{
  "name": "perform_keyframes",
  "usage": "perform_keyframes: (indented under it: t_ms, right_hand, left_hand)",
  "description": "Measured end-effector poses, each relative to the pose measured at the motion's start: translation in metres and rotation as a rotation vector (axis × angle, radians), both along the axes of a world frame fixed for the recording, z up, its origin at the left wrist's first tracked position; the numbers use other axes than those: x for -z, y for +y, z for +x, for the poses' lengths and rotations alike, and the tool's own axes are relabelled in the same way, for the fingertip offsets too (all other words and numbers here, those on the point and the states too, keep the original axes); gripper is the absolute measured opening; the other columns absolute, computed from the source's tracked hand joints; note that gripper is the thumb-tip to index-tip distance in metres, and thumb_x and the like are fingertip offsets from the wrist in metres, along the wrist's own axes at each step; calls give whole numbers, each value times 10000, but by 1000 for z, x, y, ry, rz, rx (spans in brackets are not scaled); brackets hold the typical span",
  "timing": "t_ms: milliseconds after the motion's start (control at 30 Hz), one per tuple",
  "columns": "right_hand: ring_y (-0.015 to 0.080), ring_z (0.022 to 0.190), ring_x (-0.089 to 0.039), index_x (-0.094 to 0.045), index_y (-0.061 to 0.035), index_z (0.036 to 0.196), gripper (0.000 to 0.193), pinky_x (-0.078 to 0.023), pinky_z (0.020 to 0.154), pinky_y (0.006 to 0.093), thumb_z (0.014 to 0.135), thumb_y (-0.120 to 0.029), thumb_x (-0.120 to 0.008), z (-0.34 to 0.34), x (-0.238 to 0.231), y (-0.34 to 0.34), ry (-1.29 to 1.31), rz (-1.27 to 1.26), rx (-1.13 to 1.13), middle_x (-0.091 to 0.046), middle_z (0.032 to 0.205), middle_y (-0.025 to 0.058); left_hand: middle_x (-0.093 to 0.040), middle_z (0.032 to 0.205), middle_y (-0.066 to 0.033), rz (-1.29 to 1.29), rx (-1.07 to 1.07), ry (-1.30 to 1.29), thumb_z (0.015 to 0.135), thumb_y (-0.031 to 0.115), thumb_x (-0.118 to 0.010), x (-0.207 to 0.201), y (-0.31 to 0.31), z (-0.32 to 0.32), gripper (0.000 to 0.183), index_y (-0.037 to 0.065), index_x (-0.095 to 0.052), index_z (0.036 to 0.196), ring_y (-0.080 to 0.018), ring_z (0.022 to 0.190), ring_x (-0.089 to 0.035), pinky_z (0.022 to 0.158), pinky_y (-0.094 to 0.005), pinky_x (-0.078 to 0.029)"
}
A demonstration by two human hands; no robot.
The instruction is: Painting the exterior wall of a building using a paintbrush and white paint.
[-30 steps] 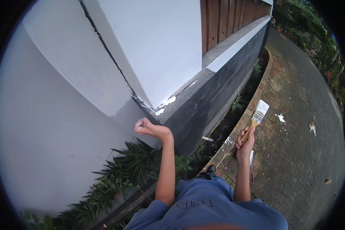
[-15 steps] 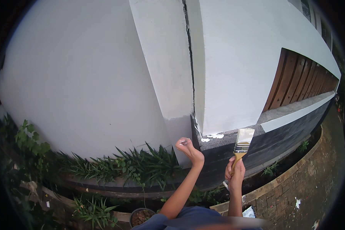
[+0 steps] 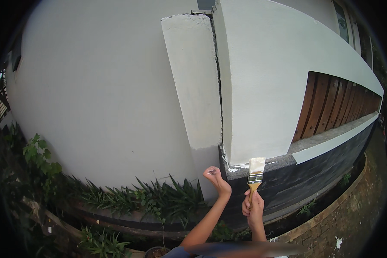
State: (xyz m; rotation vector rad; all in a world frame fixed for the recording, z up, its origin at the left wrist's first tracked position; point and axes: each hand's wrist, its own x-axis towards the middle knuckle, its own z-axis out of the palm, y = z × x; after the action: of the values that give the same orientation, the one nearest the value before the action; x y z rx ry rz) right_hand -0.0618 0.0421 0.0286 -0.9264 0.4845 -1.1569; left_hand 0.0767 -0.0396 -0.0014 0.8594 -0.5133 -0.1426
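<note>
My right hand (image 3: 253,205) grips the wooden handle of a flat paintbrush (image 3: 254,182), bristles pointing up. Its white-coated bristles overlap the grey stone ledge (image 3: 284,161) under the white wall (image 3: 262,86); whether they touch it, I cannot tell. White paint (image 3: 237,167) smears the ledge's corner, left of the brush. My left hand (image 3: 217,178) is raised left of that corner, wrist bent and fingers curled closed. White marks show on its fingers, and what they hold, if anything, is hidden.
A white pillar (image 3: 195,86) stands left of a dark crack beside the wall. Spiky green plants (image 3: 159,198) line the wall's foot. Dark cladding (image 3: 284,185) lies under the ledge, wooden slats (image 3: 327,105) to the right. A paved path (image 3: 331,234) runs at lower right.
My right hand has brought the paintbrush leftward, closer to the ledge's painted corner. A white streak now shows right of the bristles. The view has shifted upward; my left hand keeps its curled pose.
</note>
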Motion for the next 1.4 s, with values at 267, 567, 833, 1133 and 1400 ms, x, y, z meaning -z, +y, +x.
perform_keyframes:
  t_ms: [267, 567, 833, 1133, 1400]
  right_hand:
    - [36, 383, -257, -498, -34, 988, 411, -192, 340, 183, 990, -377, -273, -34, -2, -2, -29, 16, 244, -361, 598, -32]
    - [34, 399, -273, -505, -35, 1025, 382, -207, 347, 177, 990, -341, -279, -117, 20, 15, -70, 107, 517, -368, 624, -38]
    - [28, 404, -266, -517, -44, 1052, 385, -196, 344, 185, 988, -352, -295, -186, 67, 30, 30, 259, 638, -367, 621, -46]
    - [35, 384, -249, -527, -79, 1066, 393, -168, 332, 191, 975, -398, -317, -240, 140, 48, 141, 607, 738, -385, 631, -49]
    - [31, 399, -264, -559, -85, 1116, 410, -177, 346, 184, 961, -412, -366, -269, 155, -12, 175, 586, 687, -398, 652, -53]
  left_hand:
    - [-398, 993, -25, -3, 99, 42, 899, 250, -430, 7, -6, 8, 200, 120, -316, 1000, -122, 874, -383, 737, -290, -312]
    - [-389, 956, -59, -54, 113, -95, 899, 218, -399, 4, -3, 7, 163, 100, -305, 962, -148, 874, -377, 760, -311, -333]
    - [-456, 894, -79, -131, -28, -117, 931, 265, -379, 12, -10, 21, 208, 59, -350, 931, -174, 861, -449, 790, -309, -350]
    - [-498, 911, -95, -97, -86, -103, 937, 270, -358, 16, 1, 30, 215, 57, -353, 969, -189, 854, -444, 788, -323, -353]
    - [-494, 932, -95, 23, -363, -247, 947, 294, -338, 11, -1, 26, 255, 45, -363, 994, -186, 874, -447, 810, -325, -355]
